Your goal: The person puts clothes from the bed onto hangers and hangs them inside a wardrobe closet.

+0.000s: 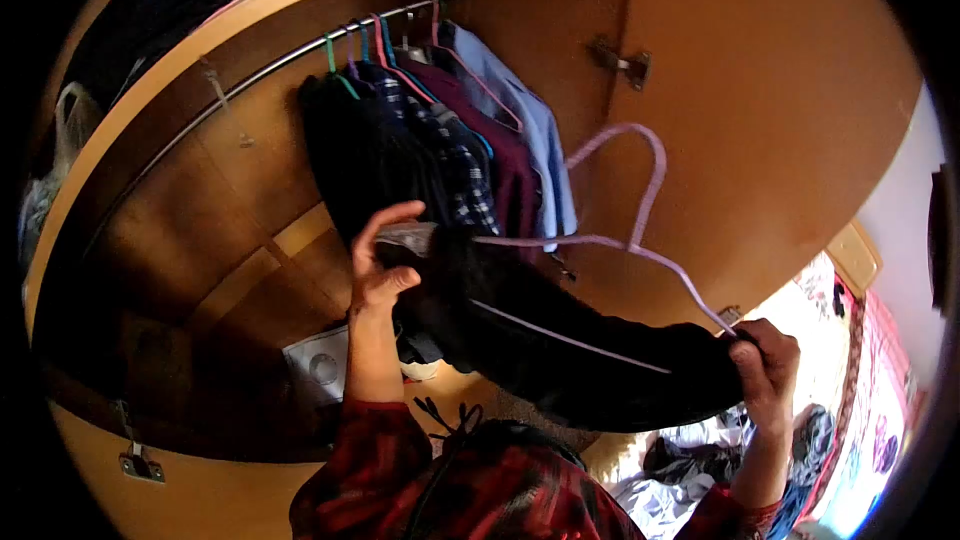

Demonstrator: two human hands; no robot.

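A black garment [590,350] hangs folded over a pink-purple hanger [650,175], whose hook points up and whose lower bar shows across the dark cloth. At the hanger's right end, my right hand [768,372] is closed round the hanger's corner and the cloth. My left hand [385,265] is raised at the garment's left end, thumb and fingers apart, beside a pale patch on the cloth. Behind it, shirts and dark clothes [460,150] hang on coloured hangers from a metal rod [275,65].
The wooden wardrobe door [745,120] stands open at the right. A white item with a round mark [318,362] lies low inside the wardrobe. Dark and pale clothes [690,465] are heaped at the lower right, beside a pink cloth [880,380]. Dark items and plastic bags fill the upper shelf.
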